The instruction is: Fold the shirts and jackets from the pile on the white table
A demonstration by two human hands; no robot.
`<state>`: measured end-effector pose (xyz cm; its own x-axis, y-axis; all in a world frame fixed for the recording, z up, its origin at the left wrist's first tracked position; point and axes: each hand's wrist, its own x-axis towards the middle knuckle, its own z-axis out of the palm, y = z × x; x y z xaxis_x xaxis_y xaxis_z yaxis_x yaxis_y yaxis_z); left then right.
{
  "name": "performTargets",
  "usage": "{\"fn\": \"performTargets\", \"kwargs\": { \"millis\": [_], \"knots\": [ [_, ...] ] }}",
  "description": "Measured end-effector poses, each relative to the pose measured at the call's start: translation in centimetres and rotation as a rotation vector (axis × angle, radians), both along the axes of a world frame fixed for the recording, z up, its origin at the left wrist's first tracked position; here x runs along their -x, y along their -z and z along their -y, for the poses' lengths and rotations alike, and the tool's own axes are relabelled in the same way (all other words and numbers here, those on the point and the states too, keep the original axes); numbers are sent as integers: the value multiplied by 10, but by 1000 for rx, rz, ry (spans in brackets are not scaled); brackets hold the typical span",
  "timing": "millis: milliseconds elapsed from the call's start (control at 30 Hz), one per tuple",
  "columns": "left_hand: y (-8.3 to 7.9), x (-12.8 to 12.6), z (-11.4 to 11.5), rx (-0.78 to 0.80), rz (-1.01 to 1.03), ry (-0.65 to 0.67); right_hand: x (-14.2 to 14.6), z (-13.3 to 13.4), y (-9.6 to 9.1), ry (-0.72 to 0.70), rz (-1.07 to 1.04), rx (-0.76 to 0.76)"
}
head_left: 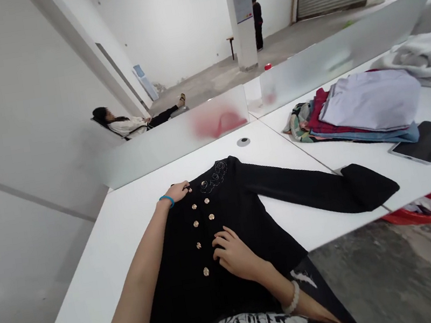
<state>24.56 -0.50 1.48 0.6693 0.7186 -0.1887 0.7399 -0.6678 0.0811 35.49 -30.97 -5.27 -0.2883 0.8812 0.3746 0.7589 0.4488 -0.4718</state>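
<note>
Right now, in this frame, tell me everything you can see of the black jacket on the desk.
The black jacket lies flat, front up, on a white desk, its neckline pointing away from the person. Two rows of round gold buttons run down the front, and dark floral embroidery marks the neckline. The fabric looks matte. One sleeve stretches sideways, ending in a folded cuff. The left hand rests at the upper front edge, the right hand on the front.

A buttoned jacket lies on the table, with stacked clothes and a tablet to its right.
</note>
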Motion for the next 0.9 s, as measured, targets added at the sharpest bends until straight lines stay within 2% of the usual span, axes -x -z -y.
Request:
{"fn": "performTargets", "kwargs": {
  "millis": [133, 200, 267, 367, 467, 567, 667, 767, 900],
  "knots": [
    [-7, 12, 5, -74, 67, -99, 0, 1, -4, -2, 61, -30],
    [-15, 36, 16, -126, 103, -206, 1, 1, -3, -43, 115, -52],
    [-23, 73, 35, -157, 101, -333, 3, 0, -1, -73, 153, -50],
    [-27, 138, 84, -107, -41, -554, 6, -3, 3, -64, 157, -16],
    [-16, 186, 154, 95, -194, -702, 6, -7, 5, -47, 122, 3],
    [4, 203, 220, 191, -192, -749, 0, -11, 5, -57, 79, 26],
    [22, 203, 259, 113, -129, -780, -12, -13, 2, -67, 49, 65],
    [29, 213, 264, 55, -18, -816, -28, -13, -2, -61, 42, 95],
    [17, 249, 235, -14, 194, -937, -47, -9, -9, -29, 57, 116]
  ]
}}
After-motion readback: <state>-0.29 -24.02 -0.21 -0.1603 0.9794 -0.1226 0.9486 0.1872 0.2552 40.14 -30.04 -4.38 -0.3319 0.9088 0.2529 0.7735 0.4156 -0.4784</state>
